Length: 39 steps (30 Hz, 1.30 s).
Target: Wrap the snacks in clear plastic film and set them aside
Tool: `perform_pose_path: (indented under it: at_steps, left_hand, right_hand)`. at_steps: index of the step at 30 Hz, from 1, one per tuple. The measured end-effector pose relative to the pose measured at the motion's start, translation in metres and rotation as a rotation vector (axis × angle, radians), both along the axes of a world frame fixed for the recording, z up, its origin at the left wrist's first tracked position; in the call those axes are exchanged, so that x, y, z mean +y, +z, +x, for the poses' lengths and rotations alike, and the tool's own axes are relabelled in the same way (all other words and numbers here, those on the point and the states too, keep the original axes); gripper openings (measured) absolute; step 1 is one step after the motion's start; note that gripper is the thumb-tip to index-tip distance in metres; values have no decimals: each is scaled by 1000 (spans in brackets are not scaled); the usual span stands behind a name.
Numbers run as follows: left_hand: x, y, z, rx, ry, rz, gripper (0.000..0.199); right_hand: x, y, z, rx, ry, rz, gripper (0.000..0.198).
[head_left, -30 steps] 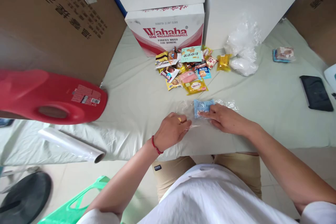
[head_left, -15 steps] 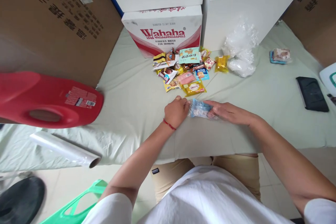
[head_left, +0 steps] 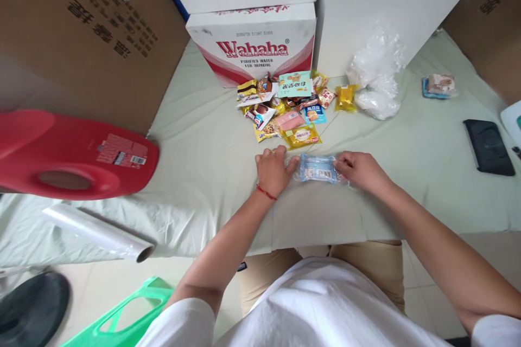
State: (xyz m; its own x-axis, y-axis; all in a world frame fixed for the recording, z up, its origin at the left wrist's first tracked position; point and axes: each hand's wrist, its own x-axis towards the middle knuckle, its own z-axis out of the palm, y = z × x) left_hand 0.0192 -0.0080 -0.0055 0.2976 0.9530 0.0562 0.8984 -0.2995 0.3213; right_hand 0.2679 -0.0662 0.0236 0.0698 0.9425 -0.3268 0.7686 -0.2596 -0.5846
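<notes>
A pale blue snack packet [head_left: 318, 168] lies inside clear plastic wrapping on the table in front of me. On its left, my left hand [head_left: 272, 172], with a red cord at the wrist, rests with bent fingers on the cloth, its thumb holding down the wrapping's left end. The fingers of my right hand [head_left: 361, 169] are closed in a pinch on the wrapping's right end. Just beyond my hands is a pile of small wrapped snacks, with a yellow snack packet [head_left: 302, 135] nearest and a light green packet [head_left: 294, 84] on top.
Behind the snacks stands a Wahaha water carton [head_left: 252, 51]. To the right are crumpled clear plastic bags [head_left: 377, 81], stacked small packets [head_left: 439, 87] and a black phone [head_left: 489, 146]. A red jug [head_left: 81, 135] and a plastic film roll [head_left: 97, 232] lie left.
My right hand has gone from lying flat over the packet's right side to pinching the wrapping's end, a little farther right. More of the packet shows. My left hand's fingers have spread slightly.
</notes>
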Motion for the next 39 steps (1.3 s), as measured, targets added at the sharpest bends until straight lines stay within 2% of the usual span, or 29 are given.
perform_pose_path:
  at_steps: [2, 4, 6, 8, 9, 11, 12, 14, 16, 17, 18, 19, 21, 23, 24, 26, 28, 30, 32, 36, 39]
  left_hand:
    - [-1, 0, 0, 4, 9, 13, 38]
    - [-1, 0, 0, 5, -5, 14, 36]
    - [0, 0, -1, -16, -35, 13, 31]
    - [2, -2, -3, -41, -66, 16, 26]
    - [3, -2, -4, -49, -76, 17, 24]
    - [4, -4, -4, -62, -99, 7, 22]
    - [5, -5, -4, -70, -113, -4, 22]
    - [6, -7, -4, -97, -126, -33, 22]
    - [7, -8, -5, -147, -107, -66, 21]
    - [8, -9, -6, -182, -85, -84, 21]
    - [8, -9, -8, -226, -64, -106, 20]
    - [9, -9, -10, -281, -49, -135, 20]
    - [11, -6, -16, -415, -43, -211, 20]
    - [13, -2, -21, -551, -60, -294, 23]
    - [14, 0, -24, -606, -65, -324, 26]
    - [16, 4, -29, -679, -68, -361, 34]
    - [18, 6, -33, -710, -66, -392, 38]
    - [18, 6, -35, -729, -59, -440, 42]
    - [17, 7, -35, -794, -16, -495, 40]
    - [6, 20, -16, -1068, 95, -634, 30]
    - [-8, 30, 12, -1168, 66, -742, 25]
  right_hand:
    - [2, 1, 3, -255, 12, 52, 30]
    - [4, 3, 14, -392, 38, 53, 29]
    - [6, 6, 32, -396, 60, 12, 26]
    - [6, 13, 51, -382, 7, 33, 25]
    - [5, 18, 57, -373, -50, 90, 26]
    - [0, 28, 59, -306, -137, 291, 30]
    - [-4, 31, 56, -242, -114, 395, 32]
    - [-11, 31, 42, -93, 111, 514, 32]
    - [-15, 20, 31, -17, 392, 485, 28]
    - [-15, 12, 27, -10, 467, 448, 27]
    - [-16, 4, 26, -15, 481, 416, 26]
    - [-16, -3, 26, -28, 441, 399, 26]
    - [-16, -9, 26, -69, 264, 428, 27]
    - [-19, -7, 18, -97, 110, 528, 29]
    - [-21, -4, 10, -92, 89, 586, 29]
    - [-22, 1, -11, -62, 188, 646, 32]
    - [-20, 0, -31, -55, 356, 625, 34]
    - [-15, -8, -42, -85, 427, 595, 34]
    - [-10, -17, -46, -97, 428, 585, 33]
    - [-4, -25, -45, -60, 437, 558, 36]
    - [-4, -24, -44, 4, 385, 519, 56]
